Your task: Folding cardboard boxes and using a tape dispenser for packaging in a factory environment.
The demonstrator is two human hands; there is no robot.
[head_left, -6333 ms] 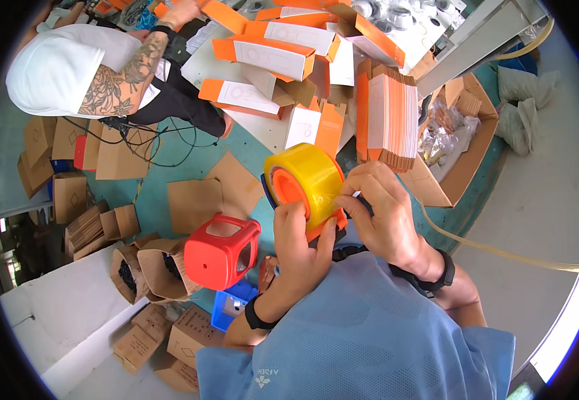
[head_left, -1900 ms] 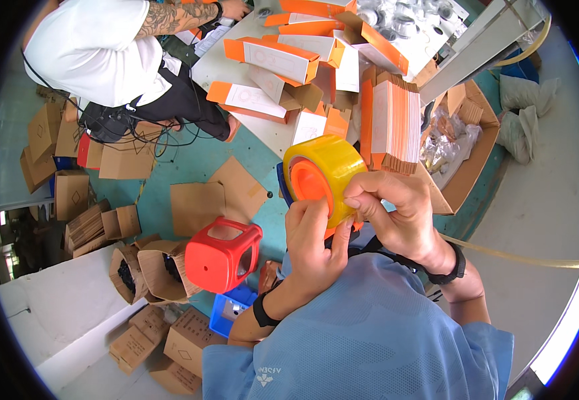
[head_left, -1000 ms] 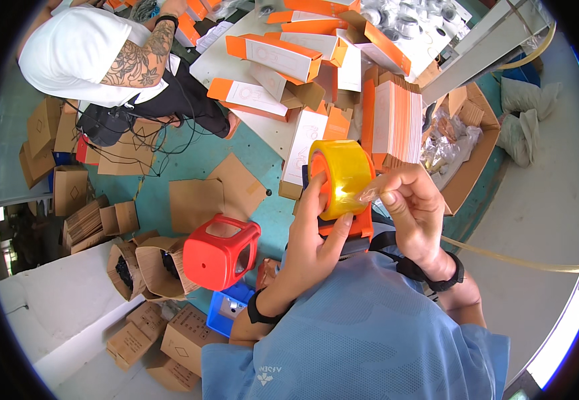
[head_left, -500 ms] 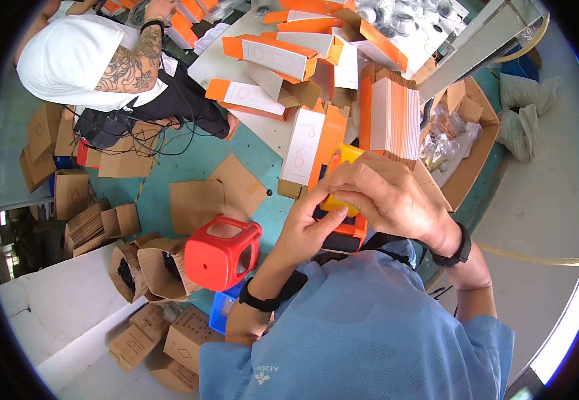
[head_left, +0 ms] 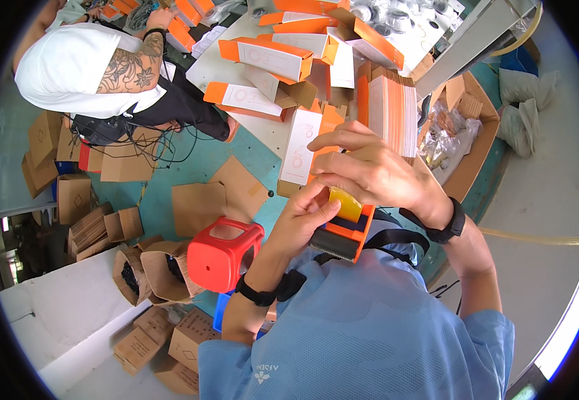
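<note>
A handheld tape dispenser point(head_left: 343, 241), orange and black with a toothed edge, is held close to my blue shirt. Yellow tape point(head_left: 347, 205) stands up from it between my hands. My left hand point(head_left: 305, 219) is closed around the dispenser's left side, thumb against the tape. Above it, my right hand point(head_left: 376, 167) bends over the tape. Its outer fingers are raised and apart, while the fingers nearest the tape look pinched at its upper edge; their tips are partly hidden. Just beyond is a white and orange box point(head_left: 301, 147).
More orange and white boxes point(head_left: 269, 57) and a stack of flat cartons point(head_left: 394, 113) cover the table. A red stool point(head_left: 219, 257) stands at left. An open carton point(head_left: 479, 143) holds plastic bags at right. A person point(head_left: 96, 73) works at the far left.
The dispenser has turned and come slightly toward me, showing more of its orange and black front. My right hand's outer fingers have opened and lifted from the tape.
</note>
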